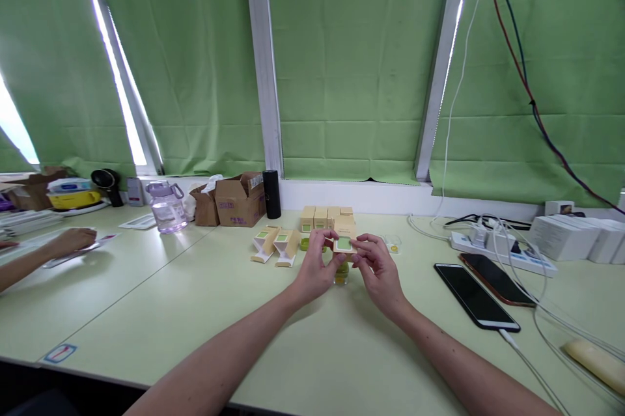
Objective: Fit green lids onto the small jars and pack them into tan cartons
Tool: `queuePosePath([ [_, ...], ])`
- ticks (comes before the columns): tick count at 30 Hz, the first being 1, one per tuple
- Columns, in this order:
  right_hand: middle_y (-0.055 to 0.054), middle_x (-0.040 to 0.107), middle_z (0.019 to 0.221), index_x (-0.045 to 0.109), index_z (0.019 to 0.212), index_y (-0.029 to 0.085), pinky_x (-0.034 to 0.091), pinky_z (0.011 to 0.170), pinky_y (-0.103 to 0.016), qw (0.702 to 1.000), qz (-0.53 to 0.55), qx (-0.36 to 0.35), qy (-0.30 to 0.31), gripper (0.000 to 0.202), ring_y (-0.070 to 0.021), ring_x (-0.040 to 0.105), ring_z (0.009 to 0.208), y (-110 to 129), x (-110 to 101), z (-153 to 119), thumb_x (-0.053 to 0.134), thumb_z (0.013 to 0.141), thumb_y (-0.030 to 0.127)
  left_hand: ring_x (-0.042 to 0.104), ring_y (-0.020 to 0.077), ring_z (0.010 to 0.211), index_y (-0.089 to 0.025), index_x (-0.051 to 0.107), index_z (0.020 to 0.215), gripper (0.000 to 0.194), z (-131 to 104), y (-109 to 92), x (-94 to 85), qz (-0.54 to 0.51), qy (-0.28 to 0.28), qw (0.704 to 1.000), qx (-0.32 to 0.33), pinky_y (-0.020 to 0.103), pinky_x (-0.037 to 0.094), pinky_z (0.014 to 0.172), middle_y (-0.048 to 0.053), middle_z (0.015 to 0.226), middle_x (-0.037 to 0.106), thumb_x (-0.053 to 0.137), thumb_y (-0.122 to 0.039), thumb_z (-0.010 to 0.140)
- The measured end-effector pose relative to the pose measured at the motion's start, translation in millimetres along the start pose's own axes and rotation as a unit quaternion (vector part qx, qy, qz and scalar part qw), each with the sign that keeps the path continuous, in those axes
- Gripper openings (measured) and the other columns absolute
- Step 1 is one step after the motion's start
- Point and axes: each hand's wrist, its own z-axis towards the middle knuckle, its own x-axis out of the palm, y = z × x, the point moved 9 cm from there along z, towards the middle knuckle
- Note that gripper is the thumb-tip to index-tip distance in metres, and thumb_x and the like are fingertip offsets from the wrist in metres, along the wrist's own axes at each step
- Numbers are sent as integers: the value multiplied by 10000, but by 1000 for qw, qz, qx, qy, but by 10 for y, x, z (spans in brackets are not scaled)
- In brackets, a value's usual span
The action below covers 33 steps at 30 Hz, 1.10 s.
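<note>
Between my left hand [317, 266] and my right hand [379, 273] is a small tan box [344, 245] with a green square on its face, pinched by the fingers of both. Just below it a small clear jar with yellow-green contents [341, 273] stands on the table. Two opened tan cartons [287, 243] with green squares lie left of my hands. Behind my hands, several closed tan boxes [320, 217] stand in a group. A clear container with a yellow spot [392, 245] sits to the right, and something green is partly hidden behind my left hand.
Phones [476, 295], a power strip [502, 253] and loose white cables lie at right, near white boxes [564, 238]. Back left are a cardboard box [240, 200], a black cylinder [271, 194] and a clear jug [166, 208]. Another person's hand [73, 242] is at far left.
</note>
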Motion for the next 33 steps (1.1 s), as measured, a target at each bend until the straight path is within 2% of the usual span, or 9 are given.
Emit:
queuePosePath([
  [7,-76,480,1293,687,1229,325,619,875,-391,1000,-2,11,8,267,-161,659,930,-20,15,3,605,989,408,560,235,1079,-241,505,1190,284,1,2,-13,-8,-6,1000,13,441,492,994,89,1185,508,633,-260,937],
  [12,-100,448,1416,632,1329,337,576,1007,-442,1000,-9,15,25,356,-213,656,1102,-28,42,2,601,986,427,532,260,1211,-255,479,1254,342,-4,-38,-18,-11,0,1000,18,492,449,1086,103,1268,500,624,-255,944],
  [16,-94,403,1548,624,1347,349,523,1076,-479,998,-52,10,31,377,-284,536,1342,-15,39,-1,606,979,430,514,280,1251,-253,493,1293,348,-12,-113,-45,36,-7,999,36,506,442,1094,118,1291,512,601,-284,964],
  [20,-84,436,1559,623,1356,340,436,1160,-517,995,-95,-13,38,373,-307,366,1498,44,59,-19,584,989,400,507,299,1288,-263,469,1400,432,-26,-134,-40,70,-8,997,40,515,443,1098,137,1364,511,576,-321,985],
  [27,-58,349,1616,607,1374,361,412,1175,-535,985,-149,-76,42,388,-299,366,1490,184,102,-68,549,994,310,449,309,1376,-260,435,1485,495,-34,-110,-31,75,-15,996,40,530,395,1157,148,1445,459,539,-343,1008],
  [33,-58,361,1634,515,1427,352,368,1181,-603,977,-172,-106,66,469,-322,328,1510,297,140,-80,549,970,253,546,274,1211,-245,499,1429,459,6,-85,-77,44,-29,998,15,473,483,1042,134,1325,528,570,-357,989],
])
